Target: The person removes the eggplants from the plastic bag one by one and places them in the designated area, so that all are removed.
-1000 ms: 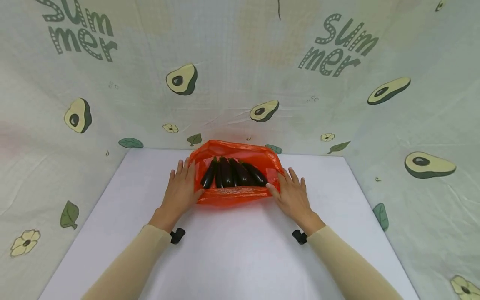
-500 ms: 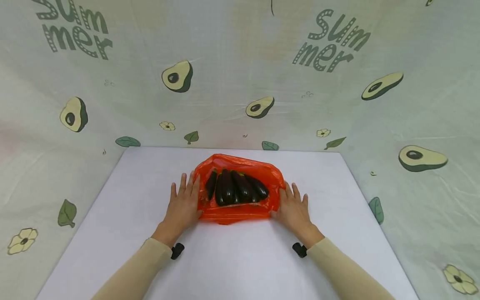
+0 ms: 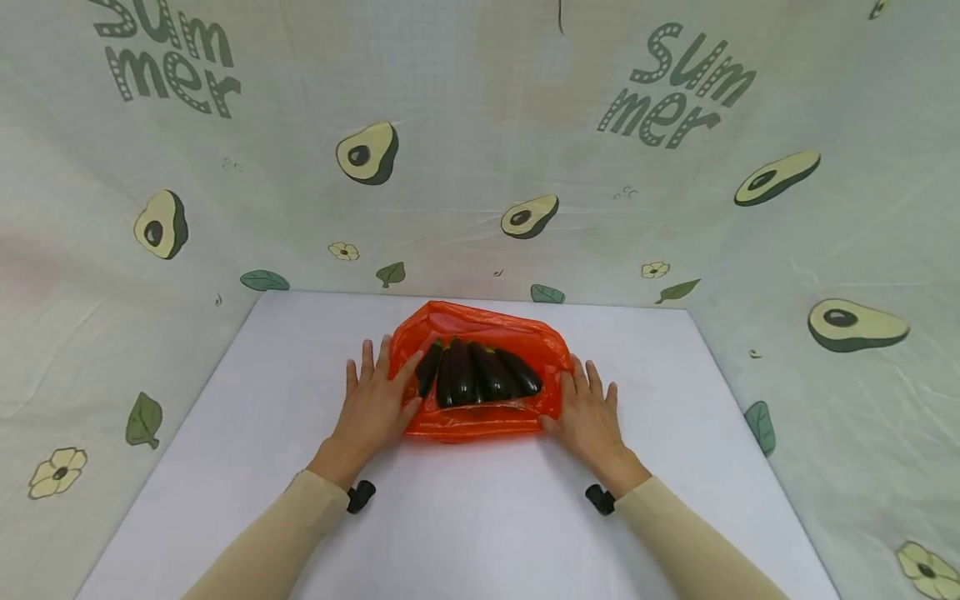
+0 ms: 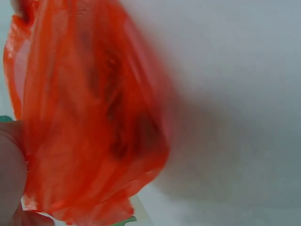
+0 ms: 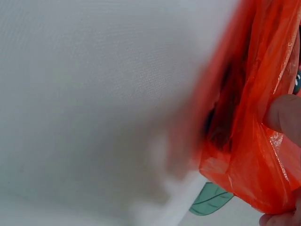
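Note:
In the head view an orange-red plastic bag [image 3: 480, 427] lies on its back with its mouth spread. Several dark purple eggplants [image 3: 491, 372] lie side by side inside it. At the bag's left edge is my left hand [image 3: 371, 412]; its index finger and thumb reach over the rim, while the other fingers stay outside, spread and straight. My right hand [image 3: 590, 421] holds the right edge, thumb on the rim and fingers along the outside. Both wrist views show the bag's creased side close up, with part of a thumb [image 5: 288, 117] on the rim in the right one.
The bag lies on a white table [image 3: 480, 517]. A pale cloth [image 3: 450, 83] printed with avocados, leaves and lettering hangs behind and at both sides. Small black wrist mounts [image 3: 362, 497] show below the hands.
Both hands and the bag have come nearer to the body over the last second. My left index finger and thumb have shifted inward over the bag's rim. The eggplants remain inside.

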